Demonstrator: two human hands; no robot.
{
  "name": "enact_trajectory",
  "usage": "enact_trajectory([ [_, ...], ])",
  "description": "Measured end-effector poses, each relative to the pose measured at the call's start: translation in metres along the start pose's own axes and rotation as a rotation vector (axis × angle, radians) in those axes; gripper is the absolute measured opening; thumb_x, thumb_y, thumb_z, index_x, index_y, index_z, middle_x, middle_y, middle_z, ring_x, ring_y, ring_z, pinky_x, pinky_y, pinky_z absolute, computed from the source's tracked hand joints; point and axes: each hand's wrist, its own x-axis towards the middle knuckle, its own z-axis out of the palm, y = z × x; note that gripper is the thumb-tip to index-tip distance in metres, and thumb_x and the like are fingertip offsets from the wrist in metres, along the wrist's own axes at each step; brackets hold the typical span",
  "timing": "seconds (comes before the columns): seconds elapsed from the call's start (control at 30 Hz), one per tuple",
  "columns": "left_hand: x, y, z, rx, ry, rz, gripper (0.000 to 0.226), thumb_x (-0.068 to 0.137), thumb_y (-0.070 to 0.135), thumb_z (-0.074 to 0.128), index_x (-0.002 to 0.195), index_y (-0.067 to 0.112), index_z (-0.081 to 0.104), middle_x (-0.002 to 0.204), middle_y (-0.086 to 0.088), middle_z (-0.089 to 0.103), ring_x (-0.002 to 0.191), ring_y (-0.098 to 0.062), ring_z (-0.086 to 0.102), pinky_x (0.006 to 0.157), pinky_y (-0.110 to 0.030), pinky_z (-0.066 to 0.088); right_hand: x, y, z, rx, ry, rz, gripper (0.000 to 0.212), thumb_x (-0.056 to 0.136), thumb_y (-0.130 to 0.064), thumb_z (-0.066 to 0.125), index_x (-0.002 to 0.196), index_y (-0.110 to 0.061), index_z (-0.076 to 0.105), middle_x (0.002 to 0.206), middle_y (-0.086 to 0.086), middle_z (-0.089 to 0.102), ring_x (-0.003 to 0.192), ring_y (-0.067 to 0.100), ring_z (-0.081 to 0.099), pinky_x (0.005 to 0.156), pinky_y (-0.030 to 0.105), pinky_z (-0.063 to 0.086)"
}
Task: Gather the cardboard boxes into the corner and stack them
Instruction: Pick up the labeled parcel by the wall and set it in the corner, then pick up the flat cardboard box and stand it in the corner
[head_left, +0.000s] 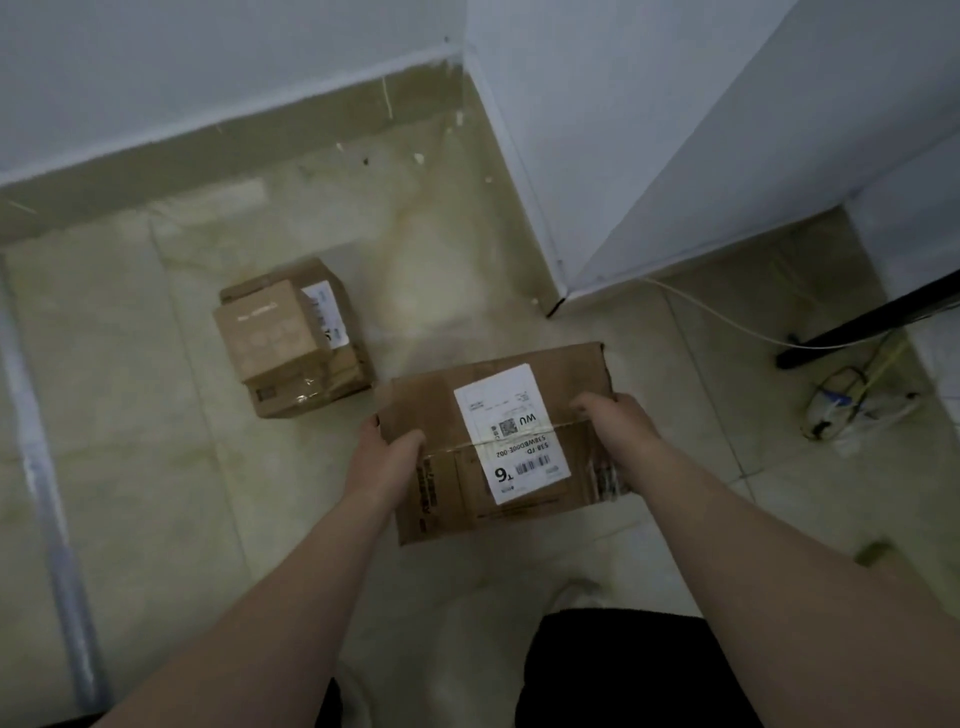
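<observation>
Over at your 9 o'clock there's a pale metal floor strip running along the tiled floor, and the far wall sits up at 11. Around 10 o'clock you've got a small stack on the floor: a smaller cardboard box sitting on top of a bigger cardboard box, which has a white label showing on its far side. The stack is well apart from the walls, not tucked into the corner. Dead centre, you're holding a flat shipping box with both hands, just beside that stack to its right. Your left hand is clamped on the box's left edge, thumb over the top face and fingers wrapped under the side. The box's top carries a white shipping label with a big "6" and "WU" on it, reading upside down to you. Your right hand is closed on the right edge near the far corner, thumb on top. Can't tell if the box is touching the floor or lifted off it. At 1 o'clock a white wall corner juts out, and at 3 o'clock there's a tangle of cables on the floor by a black bar.
</observation>
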Motion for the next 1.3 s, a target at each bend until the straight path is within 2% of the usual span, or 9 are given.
enact_trajectory([
  [0.23, -0.03, 0.026, -0.003, 0.073, 0.05, -0.015, 0.074, 0.082, 0.033, 0.072, 0.149, 0.024, 0.045, 0.121, -0.002, 0.07, 0.111, -0.029, 0.068, 0.101, -0.044, 0.054, -0.027, -0.016, -0.013, -0.002, -0.059, -0.002, 0.07, 0.084, -0.045, 0.067, 0.143, -0.009, 0.055, 0.13, 0.014, 0.066, 0.11, 0.034, 0.066, 0.068, 0.031, 0.047],
  [0.4, -0.103, 0.078, -0.013, 0.023, 0.031, 0.072, 0.09, 0.071, 0.046, 0.071, 0.155, 0.028, 0.041, 0.123, -0.001, 0.07, 0.114, -0.026, 0.068, 0.104, -0.053, 0.053, -0.101, -0.055, -0.042, 0.033, -0.075, -0.093, 0.023, 0.09, -0.036, 0.065, 0.103, -0.018, 0.068, 0.102, 0.004, 0.071, 0.1, 0.027, 0.069, 0.094, 0.048, 0.056],
  [0.57, -0.204, 0.149, -0.026, -0.031, -0.02, 0.24, 0.064, 0.091, 0.034, 0.069, 0.15, 0.029, 0.044, 0.097, 0.003, 0.068, 0.089, -0.015, 0.067, 0.095, -0.046, 0.055, -0.201, -0.101, -0.079, 0.12, -0.083, -0.155, 0.041, 0.093, -0.037, 0.069, 0.13, -0.024, 0.06, 0.121, -0.003, 0.068, 0.107, 0.017, 0.067, 0.08, 0.036, 0.052],
  [0.67, -0.273, 0.191, -0.042, -0.031, -0.051, 0.385, 0.06, 0.095, 0.036, 0.068, 0.15, 0.031, 0.043, 0.112, 0.001, 0.07, 0.1, -0.012, 0.068, 0.087, -0.034, 0.052, -0.272, -0.131, -0.106, 0.139, -0.072, -0.219, 0.047, 0.097, -0.036, 0.068, 0.141, -0.024, 0.057, 0.132, 0.001, 0.064, 0.104, 0.016, 0.065, 0.076, 0.035, 0.052],
  [0.77, -0.336, 0.224, -0.062, -0.053, -0.078, 0.469, 0.069, 0.089, 0.045, 0.07, 0.151, 0.036, 0.042, 0.117, 0.002, 0.07, 0.109, -0.016, 0.067, 0.091, -0.038, 0.054, -0.333, -0.157, -0.13, 0.167, -0.107, -0.254, 0.048, 0.102, -0.031, 0.064, 0.147, -0.02, 0.053, 0.145, 0.005, 0.057, 0.114, 0.022, 0.062, 0.07, 0.033, 0.05],
  [0.97, -0.478, 0.268, -0.103, -0.015, -0.119, 0.594, 0.068, 0.089, 0.046, 0.07, 0.151, 0.036, 0.043, 0.118, 0.003, 0.069, 0.11, -0.016, 0.066, 0.096, -0.048, 0.055, -0.473, -0.185, -0.185, 0.256, -0.193, -0.343, 0.063, 0.104, -0.032, 0.061, 0.161, -0.019, 0.038, 0.133, 0.001, 0.048, 0.109, 0.017, 0.054, 0.1, 0.045, 0.048],
  [1.07, -0.541, 0.286, -0.107, 0.002, -0.183, 0.661, 0.053, 0.097, 0.038, 0.069, 0.147, 0.03, 0.051, 0.12, 0.001, 0.068, 0.112, -0.016, 0.065, 0.095, -0.044, 0.055, -0.537, -0.185, -0.219, 0.314, -0.155, -0.427, 0.054, 0.106, -0.03, 0.058, 0.157, -0.017, 0.043, 0.154, 0.009, 0.048, 0.131, 0.029, 0.054, 0.084, 0.037, 0.051],
  [1.2, -0.614, 0.3, -0.101, 0.074, -0.359, 0.79, 0.048, 0.101, 0.034, 0.064, 0.147, 0.028, 0.05, 0.119, 0.004, 0.064, 0.105, -0.005, 0.062, 0.076, -0.025, 0.047, -0.598, -0.166, -0.264, 0.392, -0.054, -0.463, 0.045, 0.106, -0.033, 0.058, 0.148, -0.02, 0.051, 0.162, 0.009, 0.044, 0.145, 0.032, 0.046, 0.112, 0.047, 0.044],
  [1.3, -0.666, 0.3, -0.087, 0.207, -0.501, 0.918, 0.049, 0.1, 0.04, 0.065, 0.146, 0.03, 0.051, 0.125, 0.004, 0.065, 0.111, -0.005, 0.061, 0.083, -0.027, 0.049, -0.643, -0.134, -0.303, 0.488, 0.081, -0.472, 0.054, 0.105, -0.034, 0.059, 0.155, -0.016, 0.047, 0.152, 0.009, 0.053, 0.14, 0.031, 0.052, 0.107, 0.048, 0.046],
])
